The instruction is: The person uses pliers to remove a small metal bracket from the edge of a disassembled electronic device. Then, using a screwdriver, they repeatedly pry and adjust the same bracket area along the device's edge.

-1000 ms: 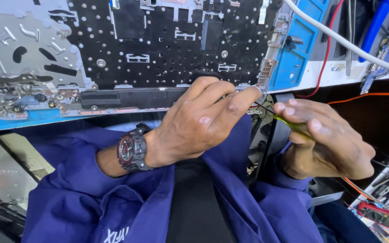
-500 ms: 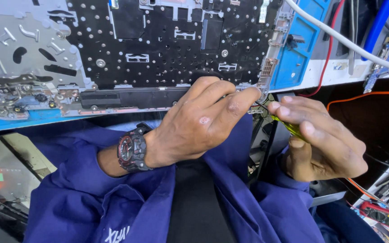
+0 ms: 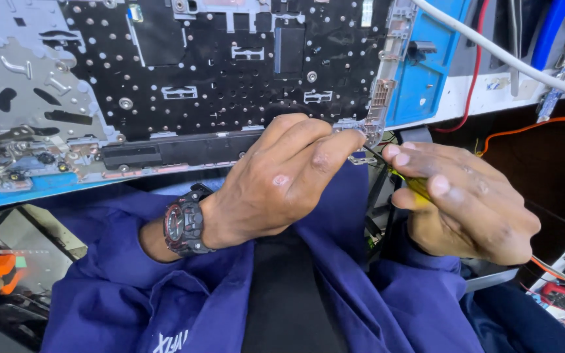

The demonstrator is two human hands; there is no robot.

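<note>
Head view: two hands [image 3: 374, 189], one screwdriver [image 3: 412, 185], one laptop chassis [image 3: 184, 85].

White cable [image 3: 492, 55] crosses far right, above a blue mat [image 3: 426, 85]. Red wire [image 3: 472, 78] hangs beside it. Orange wire [image 3: 531, 127] runs right; orange object [image 3: 1, 271] lies near left.

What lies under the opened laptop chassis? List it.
Under the laptop chassis lies a blue mat, showing at its right side and lower left edge. The chassis covers the rest. The left hand pinches its corner; the right hand holds a yellow-handled screwdriver.
</note>
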